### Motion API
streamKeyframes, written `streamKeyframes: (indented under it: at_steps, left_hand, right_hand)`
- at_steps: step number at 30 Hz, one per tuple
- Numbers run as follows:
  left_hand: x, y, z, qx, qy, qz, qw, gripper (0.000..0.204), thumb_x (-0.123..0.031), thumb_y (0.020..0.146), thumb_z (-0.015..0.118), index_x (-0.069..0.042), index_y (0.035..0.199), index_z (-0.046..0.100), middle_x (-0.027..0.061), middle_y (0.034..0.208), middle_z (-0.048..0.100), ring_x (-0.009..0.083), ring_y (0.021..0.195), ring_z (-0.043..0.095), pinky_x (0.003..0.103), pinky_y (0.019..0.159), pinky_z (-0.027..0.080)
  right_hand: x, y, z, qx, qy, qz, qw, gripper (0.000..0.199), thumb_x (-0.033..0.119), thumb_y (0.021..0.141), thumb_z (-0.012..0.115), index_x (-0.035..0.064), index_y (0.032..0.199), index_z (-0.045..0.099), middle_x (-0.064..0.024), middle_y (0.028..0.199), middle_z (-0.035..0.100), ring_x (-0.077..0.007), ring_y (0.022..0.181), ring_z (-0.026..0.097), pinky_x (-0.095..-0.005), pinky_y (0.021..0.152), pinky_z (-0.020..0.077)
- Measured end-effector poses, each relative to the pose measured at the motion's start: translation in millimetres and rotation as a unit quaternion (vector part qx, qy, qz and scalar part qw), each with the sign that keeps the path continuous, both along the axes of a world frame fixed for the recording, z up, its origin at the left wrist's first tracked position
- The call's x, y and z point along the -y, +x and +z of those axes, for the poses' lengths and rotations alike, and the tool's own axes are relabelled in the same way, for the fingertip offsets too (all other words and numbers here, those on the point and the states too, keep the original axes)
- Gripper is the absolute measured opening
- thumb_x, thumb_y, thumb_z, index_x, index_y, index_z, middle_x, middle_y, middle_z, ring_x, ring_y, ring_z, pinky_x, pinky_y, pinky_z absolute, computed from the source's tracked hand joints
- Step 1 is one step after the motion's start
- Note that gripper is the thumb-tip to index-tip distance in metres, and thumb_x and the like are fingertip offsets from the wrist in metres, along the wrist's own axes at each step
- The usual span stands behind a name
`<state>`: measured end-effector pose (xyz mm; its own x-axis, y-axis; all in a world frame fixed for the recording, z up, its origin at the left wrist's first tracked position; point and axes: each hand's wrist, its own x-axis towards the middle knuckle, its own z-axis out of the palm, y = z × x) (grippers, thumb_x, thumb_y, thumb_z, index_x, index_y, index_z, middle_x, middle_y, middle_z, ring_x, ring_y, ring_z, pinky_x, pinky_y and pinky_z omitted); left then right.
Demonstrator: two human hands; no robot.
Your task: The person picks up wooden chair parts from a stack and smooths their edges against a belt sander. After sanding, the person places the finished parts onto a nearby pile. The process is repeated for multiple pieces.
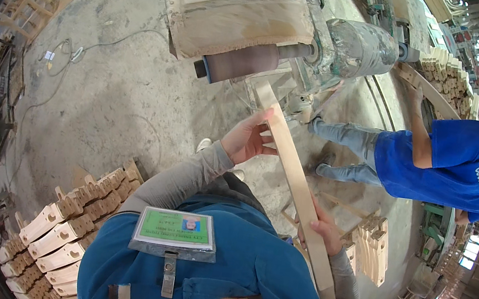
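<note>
A long, pale, slightly curved wooden piece (294, 172) slants across my front, held in both hands. My left hand (247, 136) grips it near its far end, thumb on top and fingers reaching underneath. Further down, my right hand (324, 227) is wrapped around its nearer part, with some fingers hidden beneath the wood. Just beyond the far end sits the dark cylindrical sanding drum (242, 63) of a machine; a small gap seems to lie between wood and drum.
A cloth-like cover (239, 18) hangs over the machine beside its motor (360, 50). Stacked wooden parts (66, 229) stand at my left, and more parts (371, 247) at my right. A co-worker in a blue shirt (446, 160) holds another wooden piece. A cable (75, 56) crosses the floor.
</note>
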<state>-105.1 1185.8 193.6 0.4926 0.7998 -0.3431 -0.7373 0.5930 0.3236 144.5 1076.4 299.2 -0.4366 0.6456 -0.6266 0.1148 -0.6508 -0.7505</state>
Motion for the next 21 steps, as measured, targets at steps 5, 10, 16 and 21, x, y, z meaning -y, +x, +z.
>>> streamKeyframes:
  at_steps: [5,10,16,21]
  left_hand:
    - [-1,14,5,-0.057,0.004,0.015,0.998,0.042,-0.039,0.087,0.053,-0.007,0.112,0.049,0.0053,0.104,0.057,0.0218,0.095,0.057,0.041,0.082,0.048]
    - [4,28,18,-0.077,0.009,0.067,0.995,0.045,-0.045,0.087,0.049,-0.009,0.114,0.049,0.0048,0.105,0.057,0.0192,0.096,0.057,0.039,0.082,0.048]
    - [24,27,-4,-0.036,0.058,-0.016,0.998,0.045,-0.022,0.082,0.061,-0.008,0.12,0.041,0.0063,0.107,0.055,0.0205,0.097,0.057,0.038,0.08,0.05]
    - [-2,11,-52,0.025,-0.041,0.03,0.998,0.044,-0.017,0.081,0.061,-0.005,0.119,0.042,0.0092,0.108,0.055,0.0214,0.098,0.057,0.037,0.082,0.05]
  right_hand:
    - [36,33,-13,0.05,0.132,0.036,0.989,0.08,0.023,0.076,0.06,-0.0001,0.14,0.017,-0.0176,0.136,0.035,-0.0219,0.123,0.036,-0.0287,0.101,0.0261]
    - [45,48,-13,0.065,0.187,0.06,0.978,0.08,0.02,0.074,0.062,-0.0017,0.139,0.02,-0.0196,0.134,0.038,-0.0229,0.123,0.038,-0.0292,0.1,0.0271]
    - [19,33,-9,0.149,0.178,0.113,0.966,0.08,0.023,0.073,0.064,0.0017,0.139,0.022,-0.0203,0.129,0.044,-0.0223,0.117,0.044,-0.0291,0.097,0.0316]
    - [-34,-3,-24,0.211,0.18,0.152,0.949,0.078,0.026,0.075,0.062,0.0042,0.139,0.023,-0.0198,0.124,0.05,-0.0238,0.111,0.05,-0.0279,0.094,0.0348]
